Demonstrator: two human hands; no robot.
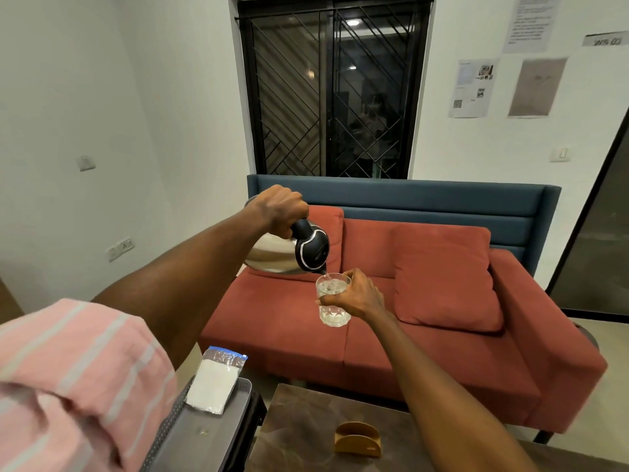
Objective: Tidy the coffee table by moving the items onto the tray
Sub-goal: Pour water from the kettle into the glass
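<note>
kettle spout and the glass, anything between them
In the head view, only a thin stream of water runs from the kettle spout into the glass; nothing else lies between.

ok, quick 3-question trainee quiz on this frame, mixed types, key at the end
1. True or false: the left hand holds the kettle tilted, spout over the glass.
2. Which item lies on the grey tray? A) wooden napkin holder B) zip bag of white powder C) glass
3. Fill in: the right hand grips the ____.

Key: 1 true; 2 B, the zip bag, while the napkin holder stands on the coffee table; 3 glass.
</note>
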